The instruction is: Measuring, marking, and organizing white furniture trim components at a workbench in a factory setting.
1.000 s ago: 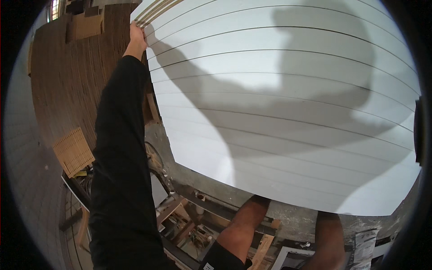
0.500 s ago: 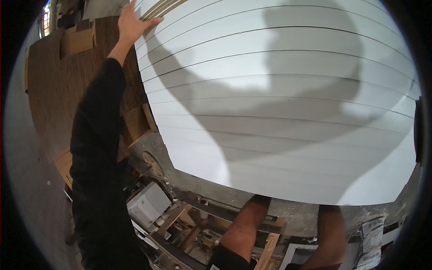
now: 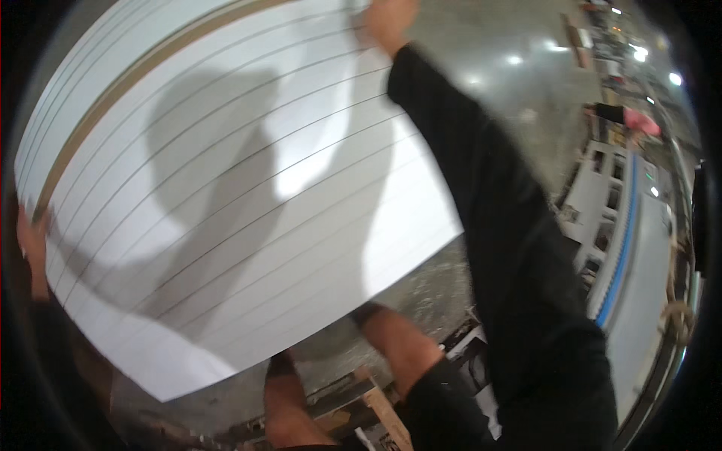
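Long white boards lie side by side or overlapped in front of me, with thin dark lines between them. A wider brown band shows between two boards toward the far side. My left hand is at the left ends of the boards, by the brown band, its thumb and fingers closed round a board end. At the right ends, near the top edge of the picture, is my right hand. Its fingers are blurred and partly cut off, so its grip does not show. My shadow falls across the boards.
My legs stand close against the near edge of the boards. A wooden strip lies near my feet. To the right are a long pale structure with a blue strip and a person in pink. Grey concrete floor extends beyond.
My view has swung to the right, so the boards appear farther left and tilted. My right arm has come into view. The brown band now looks wider than the narrow brown strips before.
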`<state>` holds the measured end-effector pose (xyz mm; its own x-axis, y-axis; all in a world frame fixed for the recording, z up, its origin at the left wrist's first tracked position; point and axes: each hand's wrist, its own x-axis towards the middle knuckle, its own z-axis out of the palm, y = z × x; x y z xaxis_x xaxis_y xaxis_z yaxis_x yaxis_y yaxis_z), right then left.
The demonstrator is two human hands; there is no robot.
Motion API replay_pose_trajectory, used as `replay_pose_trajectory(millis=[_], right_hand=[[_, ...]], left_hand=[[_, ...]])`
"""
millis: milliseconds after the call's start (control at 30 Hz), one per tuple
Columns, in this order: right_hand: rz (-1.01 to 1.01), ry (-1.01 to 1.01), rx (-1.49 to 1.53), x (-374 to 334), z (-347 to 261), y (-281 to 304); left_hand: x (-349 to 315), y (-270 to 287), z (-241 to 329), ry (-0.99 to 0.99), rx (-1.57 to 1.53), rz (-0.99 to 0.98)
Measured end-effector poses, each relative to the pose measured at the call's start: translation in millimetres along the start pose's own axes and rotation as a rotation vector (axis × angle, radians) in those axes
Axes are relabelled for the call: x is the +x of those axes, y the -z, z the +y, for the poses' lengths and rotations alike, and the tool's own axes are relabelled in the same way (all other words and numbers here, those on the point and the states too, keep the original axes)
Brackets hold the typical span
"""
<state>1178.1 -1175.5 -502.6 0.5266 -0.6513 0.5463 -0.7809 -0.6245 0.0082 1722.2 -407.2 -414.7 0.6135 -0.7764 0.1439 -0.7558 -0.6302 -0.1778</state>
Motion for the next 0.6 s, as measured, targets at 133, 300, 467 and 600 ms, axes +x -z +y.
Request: replay_pose_trajectory(millis=[133, 300, 467, 600], right_hand=[[-0.001, -0.015, 0.629, -118, -48, 123], [-0.57, -0.349, 0.647, -289, 60, 390], [-0.816, -0.854, 0.585, -389, 135, 598], [-0.887, -1.05, 0.515, -410, 180, 697]], left_hand=[[-226, 30, 108, 0.064, 0.053, -0.324], [-369, 177, 300, -0.077, -0.396, -0.434], [-306, 282, 407, -0.369, -0.419, -0.361], [-263, 326, 478, -0.582, -0.405, -0.364]])
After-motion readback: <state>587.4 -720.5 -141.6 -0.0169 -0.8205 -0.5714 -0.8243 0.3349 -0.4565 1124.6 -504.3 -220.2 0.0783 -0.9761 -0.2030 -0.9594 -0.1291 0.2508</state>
